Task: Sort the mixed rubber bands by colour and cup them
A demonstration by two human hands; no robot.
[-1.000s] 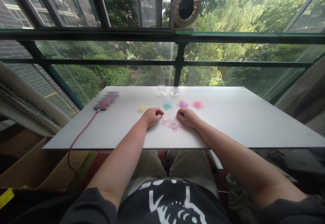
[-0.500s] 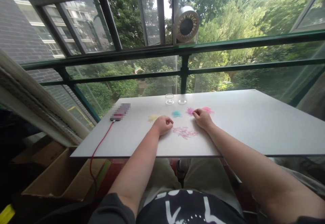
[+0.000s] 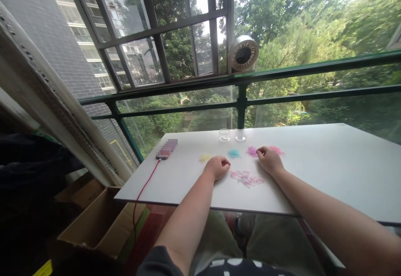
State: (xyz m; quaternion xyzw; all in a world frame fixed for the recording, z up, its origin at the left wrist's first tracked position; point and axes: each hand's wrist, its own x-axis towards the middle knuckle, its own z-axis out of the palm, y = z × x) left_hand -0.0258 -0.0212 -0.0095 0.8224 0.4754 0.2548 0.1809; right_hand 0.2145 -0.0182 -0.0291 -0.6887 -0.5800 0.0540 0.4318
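Note:
My left hand point(image 3: 218, 168) rests on the white table point(image 3: 326, 167), fingers curled, just left of a loose pile of pink and purple strands point(image 3: 246, 178). Whatever its fingertips hold, if anything, is too small to see. My right hand point(image 3: 268, 159) has thumb and fingers pinched at the edge of a purple pile point(image 3: 252, 151); what is between them cannot be made out. A pink pile point(image 3: 277, 150) is partly behind that hand. Farther left are a teal pile point(image 3: 233, 153) and a yellow pile point(image 3: 205, 158).
Two small clear round containers point(image 3: 224, 135) point(image 3: 240, 136) stand near the table's back edge. A blurred phone-like object point(image 3: 167, 148) with a red cable point(image 3: 146, 182) lies at the left. A cardboard box point(image 3: 94, 221) is below, left. A green railing point(image 3: 200, 108) runs behind.
The camera view has shifted, so the table and both hands appear lower and farther right. Against the table, both hands stay in nearly the same places.

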